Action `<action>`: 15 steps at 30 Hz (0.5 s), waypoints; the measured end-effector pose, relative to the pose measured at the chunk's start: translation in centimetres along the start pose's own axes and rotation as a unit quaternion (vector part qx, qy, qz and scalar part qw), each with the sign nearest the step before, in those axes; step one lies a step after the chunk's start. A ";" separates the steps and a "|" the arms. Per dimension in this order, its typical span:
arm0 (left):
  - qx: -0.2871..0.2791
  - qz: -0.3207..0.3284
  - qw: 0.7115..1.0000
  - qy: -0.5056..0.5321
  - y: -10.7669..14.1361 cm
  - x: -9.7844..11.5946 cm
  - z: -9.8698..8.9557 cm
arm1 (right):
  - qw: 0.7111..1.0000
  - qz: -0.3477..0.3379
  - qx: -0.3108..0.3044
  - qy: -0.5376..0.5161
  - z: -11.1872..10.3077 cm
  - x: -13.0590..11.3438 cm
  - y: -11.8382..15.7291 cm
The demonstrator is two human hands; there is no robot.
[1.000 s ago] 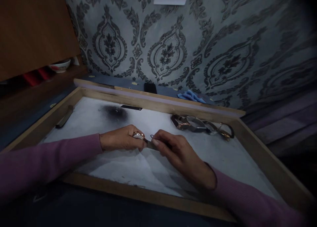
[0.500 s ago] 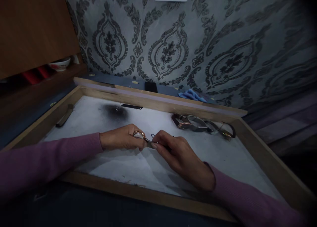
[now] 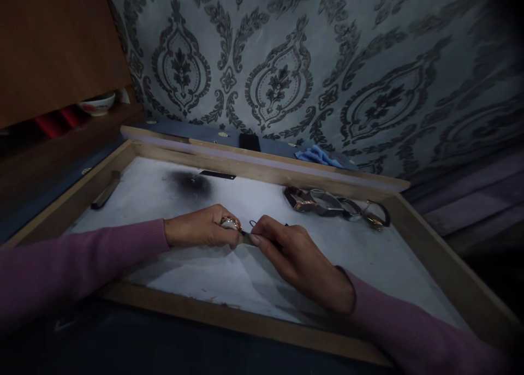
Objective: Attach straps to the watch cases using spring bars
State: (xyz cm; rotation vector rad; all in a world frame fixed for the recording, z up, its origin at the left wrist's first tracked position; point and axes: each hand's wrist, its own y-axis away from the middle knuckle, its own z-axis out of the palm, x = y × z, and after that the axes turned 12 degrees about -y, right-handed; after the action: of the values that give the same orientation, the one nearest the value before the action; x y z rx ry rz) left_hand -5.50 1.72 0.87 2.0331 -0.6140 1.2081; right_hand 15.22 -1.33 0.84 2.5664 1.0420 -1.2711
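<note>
My left hand (image 3: 204, 226) is closed around a small wristwatch (image 3: 229, 223) with a round, shiny rose-gold case; its strap is hidden in the palm. In my right hand (image 3: 292, 249), pinched between thumb and forefinger, is a thin metal blade (image 3: 248, 238), its tip at the right edge of the watch case. The fingers cover its handle. A small dark loop (image 3: 252, 222) shows just beyond the right fingertips; what it belongs to is unclear. Both hands are low over the white base of a shallow wooden tray (image 3: 266, 331).
Several wristwatches (image 3: 325, 201) lie in a row at the tray's back right. A black strip (image 3: 218, 174) lies near the back wall, a dark slim tool (image 3: 105, 192) at the left. Behind the tray are a black rectangular object (image 3: 249, 142) and a blue cloth (image 3: 317, 155).
The blade has tilted slightly against the watch's edge. Both hands stay in almost the same place, with the same grips.
</note>
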 end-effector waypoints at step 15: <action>0.008 0.028 0.999 -0.015 0.0 -0.3 0.4 | 1.000 0.029 -0.010 -0.002 0.1 -0.1 -0.1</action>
State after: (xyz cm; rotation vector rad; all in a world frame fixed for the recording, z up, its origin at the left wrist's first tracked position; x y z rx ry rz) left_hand -5.39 1.44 0.50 2.0629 -0.6818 1.2197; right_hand 15.07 -1.33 0.86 2.5584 0.9674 -1.2436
